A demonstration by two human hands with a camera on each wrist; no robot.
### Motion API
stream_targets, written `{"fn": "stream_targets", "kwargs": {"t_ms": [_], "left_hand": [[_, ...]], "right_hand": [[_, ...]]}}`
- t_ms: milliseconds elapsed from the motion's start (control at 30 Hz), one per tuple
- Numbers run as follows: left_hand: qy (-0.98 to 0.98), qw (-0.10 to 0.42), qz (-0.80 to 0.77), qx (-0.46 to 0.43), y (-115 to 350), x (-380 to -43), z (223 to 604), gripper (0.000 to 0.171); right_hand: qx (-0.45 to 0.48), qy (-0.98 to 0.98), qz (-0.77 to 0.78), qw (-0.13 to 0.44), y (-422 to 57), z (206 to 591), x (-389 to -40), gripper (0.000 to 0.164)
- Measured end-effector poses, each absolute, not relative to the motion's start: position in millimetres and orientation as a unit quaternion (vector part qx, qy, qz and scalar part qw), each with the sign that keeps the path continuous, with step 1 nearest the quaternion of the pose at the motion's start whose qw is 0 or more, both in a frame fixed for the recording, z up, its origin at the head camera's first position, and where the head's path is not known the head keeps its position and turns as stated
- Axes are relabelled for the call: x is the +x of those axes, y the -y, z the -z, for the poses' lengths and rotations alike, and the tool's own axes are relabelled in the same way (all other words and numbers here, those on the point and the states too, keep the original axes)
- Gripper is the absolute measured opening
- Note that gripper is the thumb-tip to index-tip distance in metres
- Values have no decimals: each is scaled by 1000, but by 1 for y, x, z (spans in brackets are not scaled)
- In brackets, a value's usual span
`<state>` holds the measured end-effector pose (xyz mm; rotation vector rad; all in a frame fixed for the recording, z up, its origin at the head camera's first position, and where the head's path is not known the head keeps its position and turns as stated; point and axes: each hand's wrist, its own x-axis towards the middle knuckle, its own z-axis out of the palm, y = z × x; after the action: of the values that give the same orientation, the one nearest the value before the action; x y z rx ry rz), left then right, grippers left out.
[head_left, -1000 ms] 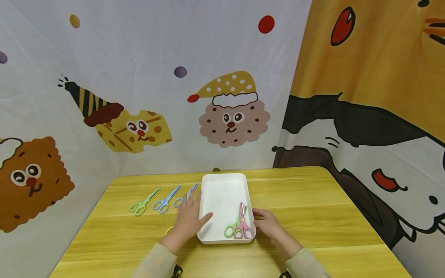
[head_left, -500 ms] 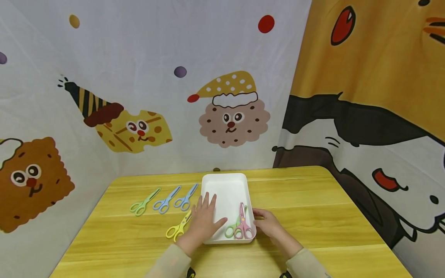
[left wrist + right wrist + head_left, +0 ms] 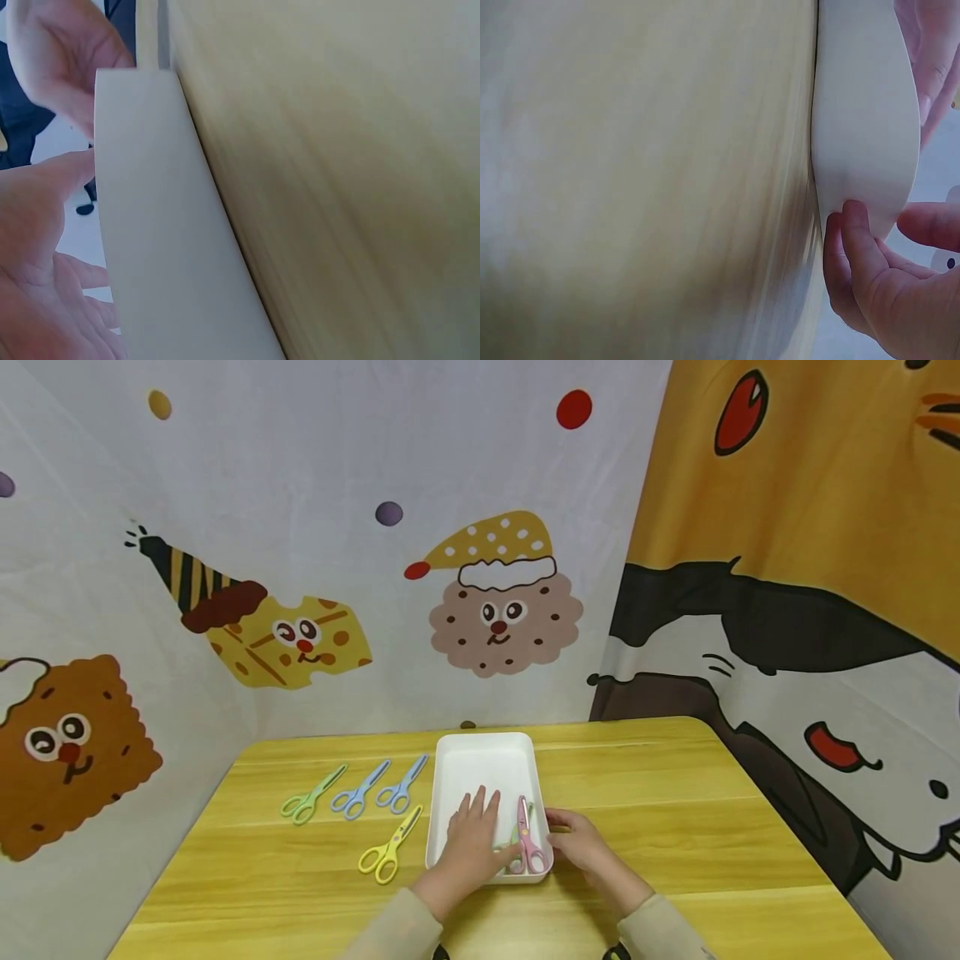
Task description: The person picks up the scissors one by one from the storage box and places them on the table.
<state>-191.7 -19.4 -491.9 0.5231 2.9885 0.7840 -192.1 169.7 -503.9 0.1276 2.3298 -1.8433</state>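
While right fingers (image 3: 861, 236) grip the white tray (image 3: 483, 760), left fingers (image 3: 477, 803) spread above it.

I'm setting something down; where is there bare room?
Bare: the table between right hand and right edge; far end of the tray. Crowded: its near end, with left hand and pink scissors; left of it, with four scissors.

A shallow white tray (image 3: 480, 764), rectangular with rounded corners, lies flat. Inside the tray's near right corner, pink scissors (image 3: 523, 827), tips pointing away, overlap partly hidden green scissors (image 3: 514, 837). The left hand (image 3: 472, 843) spreads over the tray's near half; the right hand (image 3: 579, 841) holds the tray's right side, fingertips against the outer wall.
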Motion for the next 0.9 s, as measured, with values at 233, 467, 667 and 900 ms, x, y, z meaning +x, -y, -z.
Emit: {"fn": "stream_targets", "kwargs": {"t_ms": [233, 467, 667, 900], "left_hand": [[-951, 8, -261, 163, -1, -186, 494, 82], [-956, 3, -264, 128, -19, -181, 496, 78], [-959, -4, -258, 119, -28, -181, 497, 69], [-957, 8, -265, 117, -31, -185, 490, 61]], "right_hand": [[33, -777, 623, 82, -171, 503, -192, 43], [27, -776, 624, 83, -171, 502, -193, 44], [29, -781, 619, 78, -170, 502, -192, 44], [33, -783, 616, 73, -171, 500, -191, 43]]}}
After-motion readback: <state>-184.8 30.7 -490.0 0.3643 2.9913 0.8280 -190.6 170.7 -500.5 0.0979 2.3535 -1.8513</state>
